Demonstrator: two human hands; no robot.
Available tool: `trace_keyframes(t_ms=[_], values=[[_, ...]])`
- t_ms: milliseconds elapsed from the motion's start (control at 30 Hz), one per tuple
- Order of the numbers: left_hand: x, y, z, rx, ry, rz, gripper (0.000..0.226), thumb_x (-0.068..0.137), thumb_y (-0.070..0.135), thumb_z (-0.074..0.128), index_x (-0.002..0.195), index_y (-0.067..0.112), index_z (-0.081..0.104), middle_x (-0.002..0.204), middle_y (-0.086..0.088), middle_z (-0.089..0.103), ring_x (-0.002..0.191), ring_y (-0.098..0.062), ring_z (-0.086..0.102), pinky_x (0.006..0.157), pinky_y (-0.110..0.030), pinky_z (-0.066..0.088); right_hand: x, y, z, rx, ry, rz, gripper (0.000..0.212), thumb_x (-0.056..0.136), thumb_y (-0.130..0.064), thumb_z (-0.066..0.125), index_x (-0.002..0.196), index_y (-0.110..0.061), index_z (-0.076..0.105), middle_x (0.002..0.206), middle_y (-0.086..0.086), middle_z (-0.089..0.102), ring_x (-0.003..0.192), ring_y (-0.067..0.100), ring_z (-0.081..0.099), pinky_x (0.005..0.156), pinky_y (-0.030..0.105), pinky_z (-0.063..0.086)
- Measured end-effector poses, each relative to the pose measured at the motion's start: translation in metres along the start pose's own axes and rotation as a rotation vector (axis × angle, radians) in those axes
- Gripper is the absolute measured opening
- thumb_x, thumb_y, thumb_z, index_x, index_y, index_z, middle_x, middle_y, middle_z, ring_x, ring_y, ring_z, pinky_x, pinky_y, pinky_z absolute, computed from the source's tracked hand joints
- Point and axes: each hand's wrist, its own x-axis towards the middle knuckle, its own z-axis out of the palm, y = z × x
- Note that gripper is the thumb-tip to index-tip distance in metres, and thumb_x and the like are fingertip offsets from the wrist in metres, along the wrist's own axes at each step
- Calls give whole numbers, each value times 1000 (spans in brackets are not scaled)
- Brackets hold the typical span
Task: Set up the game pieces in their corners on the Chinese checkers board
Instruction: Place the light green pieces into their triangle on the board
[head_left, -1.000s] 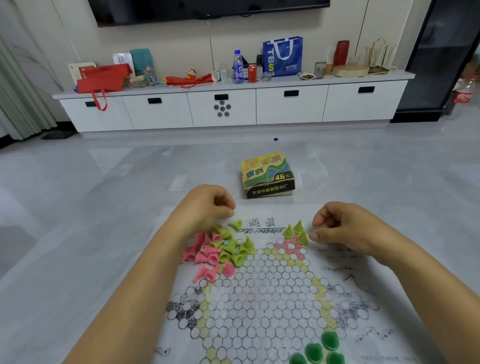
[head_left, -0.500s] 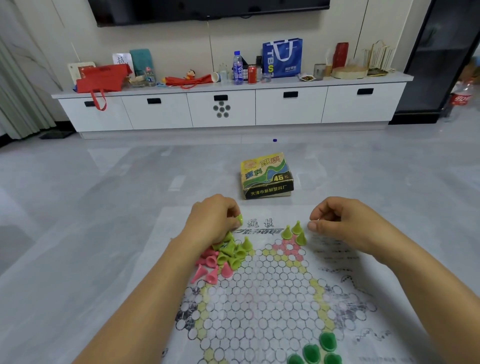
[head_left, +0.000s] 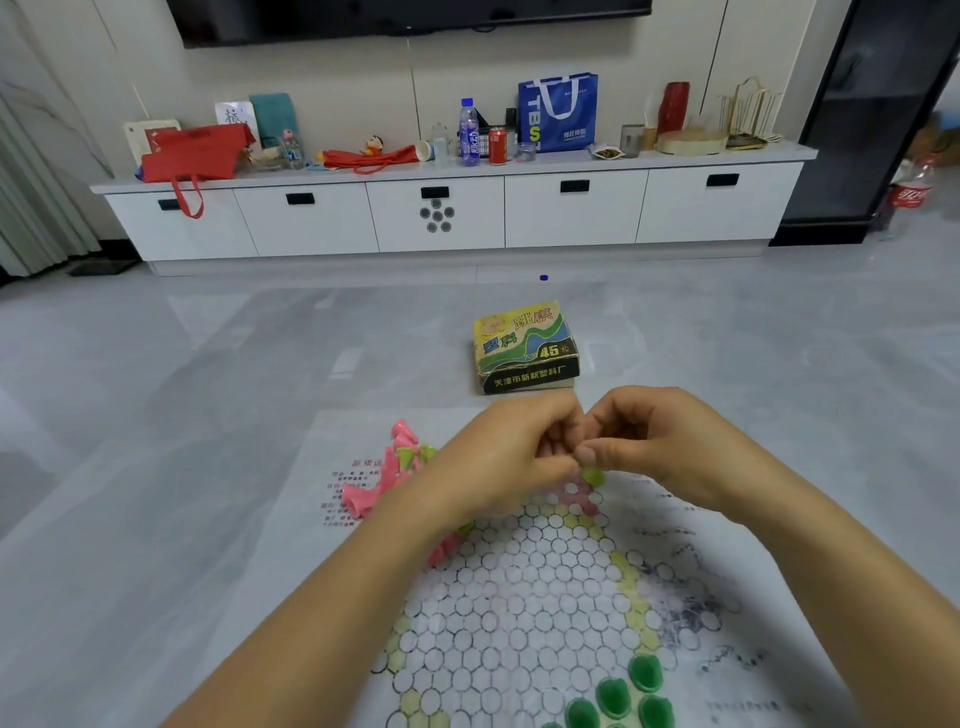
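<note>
The paper Chinese checkers board (head_left: 524, 597) lies on the floor. My left hand (head_left: 504, 462) and my right hand (head_left: 660, 447) meet fingertip to fingertip above its far corner, all fingers curled. The left hand pinches a light green piece taken from the pile, mostly hidden between the fingertips. A light green piece (head_left: 592, 475) shows just under my right thumb on the pink far corner. Loose pink pieces (head_left: 387, 478) and a few light green ones (head_left: 415, 454) lie left of my left wrist. Several dark green pieces (head_left: 623, 696) stand in the near right corner.
The game's box (head_left: 524, 348) sits on the grey floor just beyond the board. A long white cabinet (head_left: 436, 218) with bags, bottles and cans runs along the far wall. A cola bottle (head_left: 911, 195) stands at the right.
My left hand left the pile with a light green piece and moved right to meet my right hand over the far corner. The view shifted, so the pile now sits further left.
</note>
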Motion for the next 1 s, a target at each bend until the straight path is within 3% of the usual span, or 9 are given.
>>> trace_keyframes(t_ms=[133, 233, 300, 367, 467, 600, 733, 1000], values=[[0, 2, -5, -109, 33, 32, 18, 80, 4, 62, 88, 18, 55, 75, 13, 55, 62, 5, 49, 56, -5, 37, -4, -1, -7, -51, -67, 43, 8, 74, -16, 72, 80, -17, 67, 80, 3, 72, 75, 13, 64, 76, 25, 51], [-1, -6, -23, -130, 134, -27, 23, 81, 6, 63, 97, 19, 56, 83, 8, 61, 70, 2, 53, 61, -4, 39, -4, 0, -15, -112, -22, 77, 5, 76, -18, 71, 80, -18, 67, 77, 0, 71, 72, 13, 63, 75, 32, 51], [-5, -18, -35, -40, 211, -127, 22, 81, 7, 64, 100, 15, 59, 85, 5, 62, 74, -4, 54, 65, -7, 42, -5, 1, -22, -125, 28, 102, 3, 78, -17, 69, 79, -18, 66, 73, -4, 69, 70, 13, 62, 71, 33, 50], [-9, -29, -40, 95, 258, -222, 17, 82, 7, 61, 97, 14, 61, 87, 3, 59, 80, -11, 55, 75, -19, 44, -7, 2, -28, -127, 85, 120, 4, 79, -17, 69, 78, -18, 65, 73, -4, 69, 68, 14, 60, 65, 33, 47], [-16, -36, -35, 202, 185, -300, 12, 85, 11, 56, 92, 17, 64, 93, 4, 55, 90, -14, 55, 83, -27, 45, -10, 2, -34, -80, 149, 119, 6, 77, -19, 70, 79, -18, 65, 79, 0, 69, 69, 16, 59, 63, 32, 44], [-28, -37, -24, 175, 111, -326, 16, 79, 33, 65, 91, 22, 65, 96, 5, 55, 95, -13, 53, 90, -33, 45, -10, 8, -31, -115, 177, 139, 7, 78, -19, 70, 81, -15, 66, 76, -1, 64, 60, 10, 52, 45, 14, 37], [-30, -39, -14, 367, 101, -314, 30, 75, 41, 67, 99, 23, 63, 100, 5, 50, 103, -14, 44, 92, -29, 32, -17, 24, -9, -186, 162, 148, 5, 78, -17, 70, 78, -17, 65, 79, -1, 66, 75, 15, 61, 64, 20, 45], [-33, -46, -2, 479, 168, -282, 24, 76, 47, 64, 89, 27, 61, 105, 9, 50, 105, -11, 40, 94, -30, 26, -28, 42, 25, -276, 243, 44, 8, 78, -26, 70, 83, -24, 64, 79, -12, 63, 75, 6, 58, 71, 26, 51]])
